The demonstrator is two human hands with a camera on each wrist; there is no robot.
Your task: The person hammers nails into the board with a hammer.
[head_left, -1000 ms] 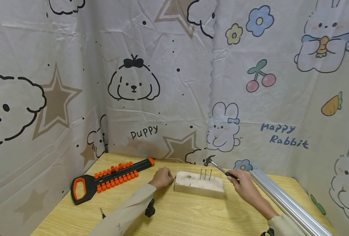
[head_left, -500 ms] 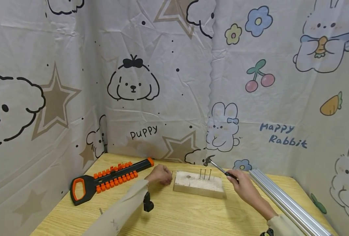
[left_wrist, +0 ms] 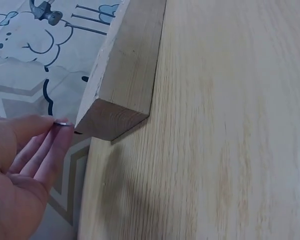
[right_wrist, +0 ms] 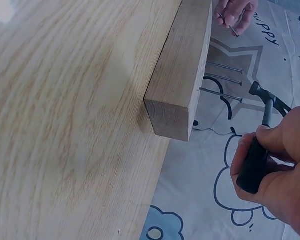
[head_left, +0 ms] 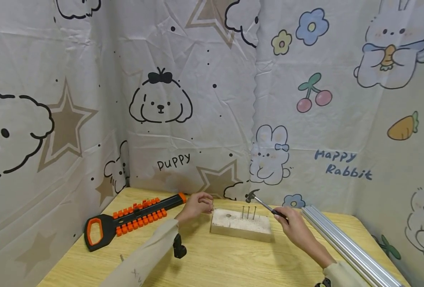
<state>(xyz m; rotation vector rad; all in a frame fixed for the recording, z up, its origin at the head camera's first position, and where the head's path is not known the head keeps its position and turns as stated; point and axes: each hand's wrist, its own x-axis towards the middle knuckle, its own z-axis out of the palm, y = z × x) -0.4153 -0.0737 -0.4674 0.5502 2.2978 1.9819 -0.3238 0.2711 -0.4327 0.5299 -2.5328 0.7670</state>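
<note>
A pale wooden block point(head_left: 240, 230) lies on the table, with three nails point(head_left: 248, 213) standing upright in its top toward the right. My left hand point(head_left: 196, 207) is at the block's left end and pinches a loose nail point(right_wrist: 233, 28) between thumb and fingers. In the left wrist view that nail point(left_wrist: 63, 124) appears nearly end-on at the fingertips. My right hand point(head_left: 293, 223) grips the black handle of a claw hammer point(head_left: 265, 204). The hammer's head is up beyond the standing nails, apart from them in the right wrist view.
On the left lies a black and orange rack point(head_left: 136, 215) with orange clips along both sides. Silver metal profiles point(head_left: 348, 243) run along the table's right side. A small thin object point(head_left: 122, 258) shows beside the left sleeve. Printed cloth point(head_left: 212, 119) hangs behind the table point(head_left: 212, 267).
My left hand has lifted from the table beside the block and turned, its fingertips now higher at the block's left end. My right hand and the hammer have hardly moved.
</note>
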